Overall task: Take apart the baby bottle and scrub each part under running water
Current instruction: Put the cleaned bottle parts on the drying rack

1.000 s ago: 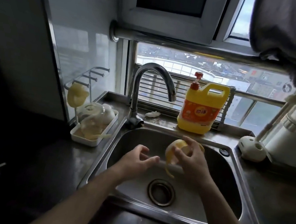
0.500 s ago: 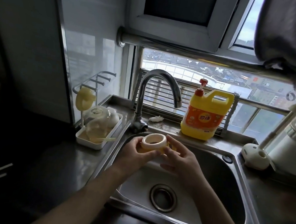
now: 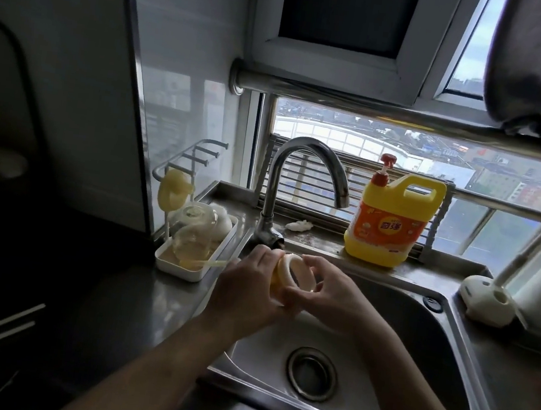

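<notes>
A: Where was the ring at that moment?

B: The ring (image 3: 285, 268) was in the air over the back left corner of the sink (image 3: 451, 335), just in front of the foot of the tap (image 3: 305, 161). It was tilted, with its opening turned to the right.

A: And who held it?

B: Both hands. The left hand (image 3: 247, 289) had its fingers curled round the left side, so its grip was clamped on the ring. The right hand (image 3: 333, 295) pinched the lower rim between thumb and fingers, so its grip was clamped on the ring too.

A: What was under them?

B: The drain (image 3: 311, 373) lay in the middle of the sink floor, nearer to the person than the hands were.

A: And what was around the sink?

B: A yellow jug (image 3: 390, 227) stood on the back ledge, to the right of the tap. A white tray (image 3: 191, 272) lay on the tabletop (image 3: 131, 307), just beside the left rim of the sink, near the back. A clear bottle (image 3: 195, 232) was in the tray. I could not tell which way up it was.
</notes>
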